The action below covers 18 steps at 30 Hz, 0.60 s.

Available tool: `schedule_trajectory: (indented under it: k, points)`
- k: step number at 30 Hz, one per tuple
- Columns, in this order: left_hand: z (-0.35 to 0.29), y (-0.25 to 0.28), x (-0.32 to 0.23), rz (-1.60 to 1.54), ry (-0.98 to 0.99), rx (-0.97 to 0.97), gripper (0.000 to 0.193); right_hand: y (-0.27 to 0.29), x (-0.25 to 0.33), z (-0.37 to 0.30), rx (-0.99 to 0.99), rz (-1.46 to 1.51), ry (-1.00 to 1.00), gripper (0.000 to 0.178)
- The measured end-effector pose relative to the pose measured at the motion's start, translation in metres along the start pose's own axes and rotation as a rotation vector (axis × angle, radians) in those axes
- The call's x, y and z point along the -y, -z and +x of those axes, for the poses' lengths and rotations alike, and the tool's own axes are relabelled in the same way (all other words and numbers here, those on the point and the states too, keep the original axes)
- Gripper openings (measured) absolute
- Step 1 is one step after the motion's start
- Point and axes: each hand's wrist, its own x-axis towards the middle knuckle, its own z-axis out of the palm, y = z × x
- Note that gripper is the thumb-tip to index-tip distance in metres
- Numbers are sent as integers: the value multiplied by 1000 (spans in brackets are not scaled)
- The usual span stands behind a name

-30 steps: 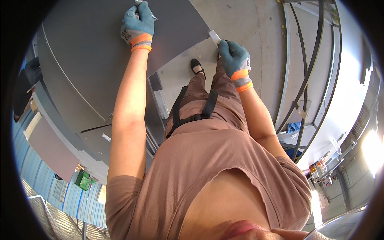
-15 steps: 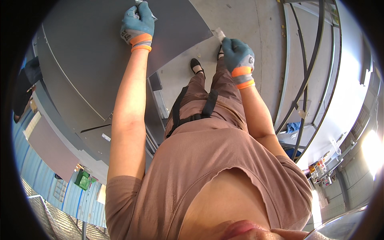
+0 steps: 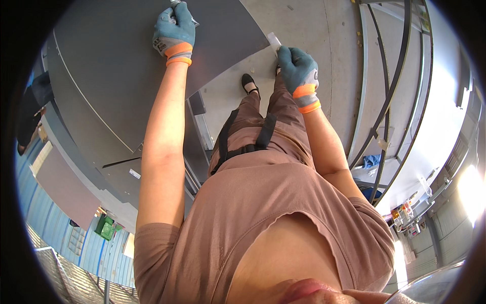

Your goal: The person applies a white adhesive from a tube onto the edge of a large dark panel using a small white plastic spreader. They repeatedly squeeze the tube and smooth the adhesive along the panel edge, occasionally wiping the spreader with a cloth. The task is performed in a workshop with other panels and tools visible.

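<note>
Left hand (image 3: pixel 174 31) in blue glove with orange cuff, fingers curled tight around small metal tool (image 3: pixel 175 4), pressed on large flat dark grey metal panel (image 3: pixel 116 76). Right hand (image 3: pixel 297 68), same glove, pinching small white strip (image 3: pixel 274 39) at panel's right corner.

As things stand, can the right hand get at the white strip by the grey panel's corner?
Probably yes: the right hand sits right below the white strip at the grey panel corner, nothing between them. Whether they touch is unclear.
</note>
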Motion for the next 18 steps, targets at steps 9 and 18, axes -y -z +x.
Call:
schedule_trajectory:
  k: [9,18]
  points:
    - [-1,0,-6,14,8,-23,32,-21,-34,1,56,172,-97,37]
    - [0,1,0,13,52,11,32,-6,-47,-14,21,70,-156,38]
